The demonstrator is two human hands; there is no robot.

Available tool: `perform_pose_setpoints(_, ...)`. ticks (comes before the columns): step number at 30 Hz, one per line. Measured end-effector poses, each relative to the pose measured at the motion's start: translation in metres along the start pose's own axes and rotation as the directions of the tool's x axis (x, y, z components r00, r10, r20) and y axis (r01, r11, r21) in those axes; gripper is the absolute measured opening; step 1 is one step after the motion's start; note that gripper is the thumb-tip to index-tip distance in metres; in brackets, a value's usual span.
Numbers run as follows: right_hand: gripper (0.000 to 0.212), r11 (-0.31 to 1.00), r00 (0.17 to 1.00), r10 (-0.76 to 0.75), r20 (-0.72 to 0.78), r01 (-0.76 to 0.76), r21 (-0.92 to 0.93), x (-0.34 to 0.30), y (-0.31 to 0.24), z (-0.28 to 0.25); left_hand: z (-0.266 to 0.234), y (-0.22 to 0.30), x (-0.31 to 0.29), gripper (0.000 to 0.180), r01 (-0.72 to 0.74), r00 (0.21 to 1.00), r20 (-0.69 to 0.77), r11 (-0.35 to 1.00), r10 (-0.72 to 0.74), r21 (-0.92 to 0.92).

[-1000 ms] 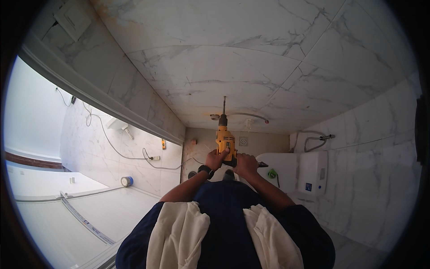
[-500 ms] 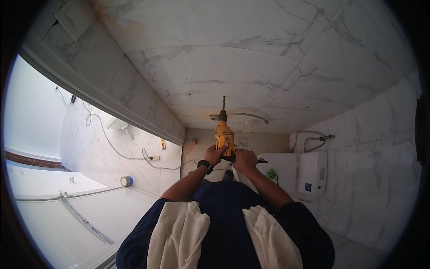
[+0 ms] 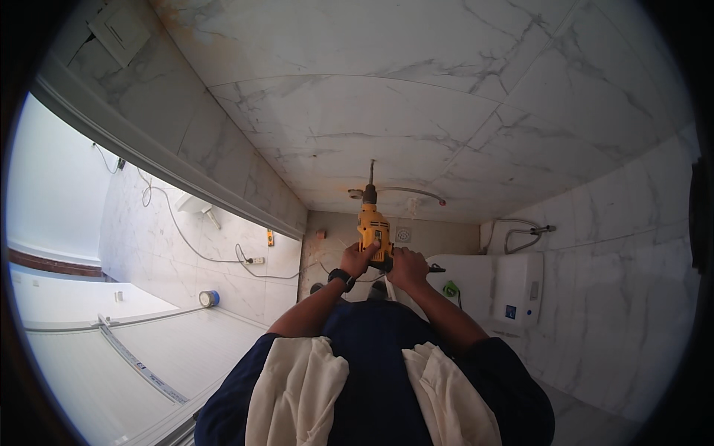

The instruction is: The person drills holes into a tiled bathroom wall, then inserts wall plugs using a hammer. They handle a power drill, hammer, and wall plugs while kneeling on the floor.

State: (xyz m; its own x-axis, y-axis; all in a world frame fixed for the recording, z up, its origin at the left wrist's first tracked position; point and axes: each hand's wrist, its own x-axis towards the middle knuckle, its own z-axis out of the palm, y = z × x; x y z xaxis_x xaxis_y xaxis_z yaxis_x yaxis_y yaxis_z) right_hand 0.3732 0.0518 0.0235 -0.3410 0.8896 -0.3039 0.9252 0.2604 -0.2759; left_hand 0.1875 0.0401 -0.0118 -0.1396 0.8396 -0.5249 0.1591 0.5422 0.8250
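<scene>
A yellow and black power drill (image 3: 375, 227) points away from me, its long bit (image 3: 372, 171) reaching to the marble-patterned tiled wall (image 3: 357, 111). The bit's tip meets the wall surface; whether it is inside a hole I cannot tell. Around the drill's body, on its left side, my left hand (image 3: 358, 258) is closed, with a dark watch on the wrist. My right hand (image 3: 408, 267) is wrapped round the rear handle, which it mostly hides.
A braided hose (image 3: 413, 191) sticks out of the wall beside the chuck. Below lies a floor drain (image 3: 403, 235). On the right stands a white cistern (image 3: 526, 286), near a green object (image 3: 451, 288). At left, a cable runs to a power strip (image 3: 256, 261), near a tin (image 3: 209, 299).
Almost nothing differs. Both hands and the drill keep their place at the wall, with only a very slight shift.
</scene>
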Motion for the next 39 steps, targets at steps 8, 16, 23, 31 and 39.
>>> perform_pose_setpoints(8,0.049,0.999,1.000,-0.009,-0.003,0.009,0.043,-0.010,0.002,0.004,0.001,0.000,-0.012,0.076,0.076,0.997,0.023,0.997,-0.077,0.024)
perform_pose_setpoints(16,0.053,1.000,1.000,-0.003,-0.016,0.003,0.004,-0.008,-0.005,-0.003,-0.003,0.001,-0.009,0.073,0.056,0.998,0.014,0.998,-0.056,0.010)
perform_pose_setpoints(23,0.051,0.999,0.998,-0.042,0.048,0.041,0.020,0.002,0.003,-0.001,0.000,0.006,-0.001,0.071,0.041,0.999,0.000,0.999,-0.041,0.002)
perform_pose_setpoints(31,0.052,0.999,1.000,-0.016,0.012,0.015,0.047,-0.042,-0.001,0.010,0.006,-0.012,-0.048,0.068,0.130,0.991,0.020,0.991,-0.130,-0.033)
perform_pose_setpoints(39,0.053,0.992,0.991,-0.084,0.100,0.074,0.101,-0.047,-0.019,0.020,-0.009,-0.031,-0.075,0.069,0.128,0.988,-0.083,0.991,-0.132,-0.045)
